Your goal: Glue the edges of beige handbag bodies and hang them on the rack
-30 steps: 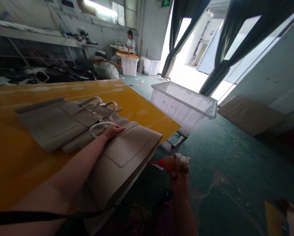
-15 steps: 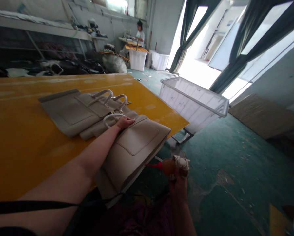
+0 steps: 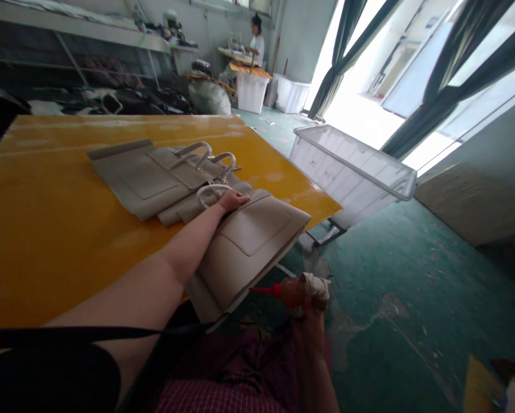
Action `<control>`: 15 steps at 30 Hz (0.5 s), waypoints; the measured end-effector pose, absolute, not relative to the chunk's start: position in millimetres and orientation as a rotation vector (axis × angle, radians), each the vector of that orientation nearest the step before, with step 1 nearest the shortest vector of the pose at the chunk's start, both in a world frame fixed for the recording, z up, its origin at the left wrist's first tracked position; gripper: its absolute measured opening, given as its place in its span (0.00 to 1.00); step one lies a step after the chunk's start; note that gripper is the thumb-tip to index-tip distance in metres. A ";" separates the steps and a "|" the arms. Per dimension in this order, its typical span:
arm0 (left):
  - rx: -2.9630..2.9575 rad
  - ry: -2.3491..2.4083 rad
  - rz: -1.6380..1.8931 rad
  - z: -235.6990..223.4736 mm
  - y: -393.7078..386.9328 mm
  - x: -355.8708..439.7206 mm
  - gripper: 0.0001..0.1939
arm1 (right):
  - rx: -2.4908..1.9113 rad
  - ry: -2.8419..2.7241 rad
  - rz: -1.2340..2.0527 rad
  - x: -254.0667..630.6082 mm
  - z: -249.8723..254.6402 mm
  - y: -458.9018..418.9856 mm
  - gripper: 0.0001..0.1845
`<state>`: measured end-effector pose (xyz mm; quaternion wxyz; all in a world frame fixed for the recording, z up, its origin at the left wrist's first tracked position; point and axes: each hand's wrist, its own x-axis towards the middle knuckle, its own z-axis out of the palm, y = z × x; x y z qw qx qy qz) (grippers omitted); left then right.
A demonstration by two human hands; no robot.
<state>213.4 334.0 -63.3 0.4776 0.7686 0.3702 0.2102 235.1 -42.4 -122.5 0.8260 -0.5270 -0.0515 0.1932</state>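
Observation:
A beige handbag piece (image 3: 257, 229) with a stitched pocket outline lies over the edge of the yellow table (image 3: 68, 258), its near edge hanging past it. My left hand (image 3: 233, 201) is closed on its upper part, beside a pale loop handle (image 3: 203, 195); some fingers are hidden. Below the overhanging edge, my right hand (image 3: 313, 321) is wrapped around a brown squeeze bottle (image 3: 292, 292) with a red nozzle and whitish wrapping. The nozzle tip is at the piece's open lower edge; whether it touches cannot be made out. More beige bag pieces (image 3: 149, 180) with handles overlap to the left.
A white plastic bin (image 3: 347, 166) on a metal frame stands beyond the table's right corner. Farther back, a person (image 3: 256, 46) sits at a sewing machine behind another white bin (image 3: 251, 92). A black strap (image 3: 89, 335) crosses in front of my left arm.
The view has tilted down and turned slightly left. Relative to the bag piece, the bottle's nozzle has moved left along the lower edge. My left hand keeps its place on the piece.

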 end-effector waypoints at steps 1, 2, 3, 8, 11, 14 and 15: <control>1.873 0.902 0.517 -63.1 333.6 213.5 0.25 | -1.117 -0.114 0.410 233.4 -121.3 -42.7 0.34; 1.868 0.900 0.522 -62.9 333.1 213.6 0.25 | -1.103 -0.115 0.411 232.2 -120.1 -42.7 0.33; 1.864 0.898 0.527 -62.6 332.7 213.6 0.24 | -1.083 -0.116 0.411 231.5 -118.8 -42.6 0.31; 1.843 0.873 0.556 -60.8 330.9 212.7 0.22 | -1.056 -0.138 0.369 233.8 -116.5 -40.6 0.27; 1.827 0.863 0.563 -60.2 330.1 212.4 0.23 | -1.044 -0.119 0.373 233.5 -118.5 -40.5 0.28; 1.804 0.853 0.572 -60.5 329.5 212.9 0.23 | -1.035 -0.087 0.417 225.8 -120.7 -42.8 0.29; 1.793 0.847 0.577 -60.8 329.4 213.0 0.23 | -1.045 -0.079 0.439 221.7 -121.4 -44.2 0.30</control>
